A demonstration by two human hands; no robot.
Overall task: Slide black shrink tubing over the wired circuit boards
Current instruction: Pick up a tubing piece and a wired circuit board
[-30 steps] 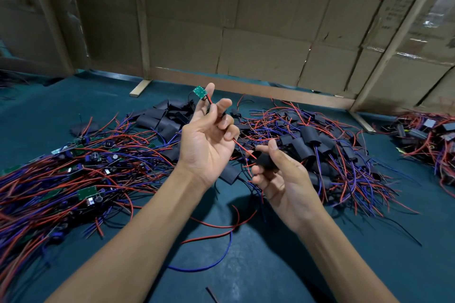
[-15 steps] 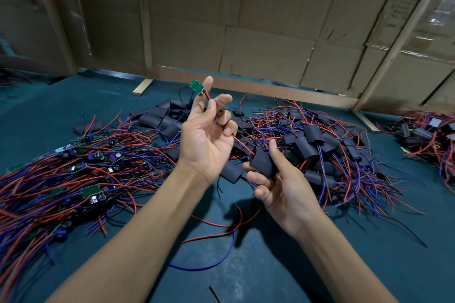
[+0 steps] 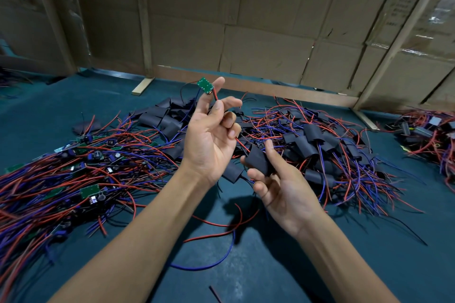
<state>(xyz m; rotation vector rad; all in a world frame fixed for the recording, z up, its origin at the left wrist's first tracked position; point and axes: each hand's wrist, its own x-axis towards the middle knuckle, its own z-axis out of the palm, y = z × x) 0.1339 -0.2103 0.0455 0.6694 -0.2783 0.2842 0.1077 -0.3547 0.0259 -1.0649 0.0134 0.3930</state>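
Since a second ago, we see the right hand [image 3: 283, 187] has turned its black tube [image 3: 258, 161] more upright, pinching it between thumb and fingers [image 3: 256, 174]. Raised beside it, the left hand [image 3: 209, 135] grips a red wire [image 3: 242, 146] in curled fingers, a small green circuit board [image 3: 205, 85] standing at its upper end by the extended fingertips. That wire runs down toward the tube's mouth; whether it has entered, we cannot tell. Below, on the teal worktop [image 3: 270, 265], lie a pile of wired boards [image 3: 73, 174] at left, loose black sleeves [image 3: 165, 118] behind, and sleeved boards [image 3: 320, 145] at right.
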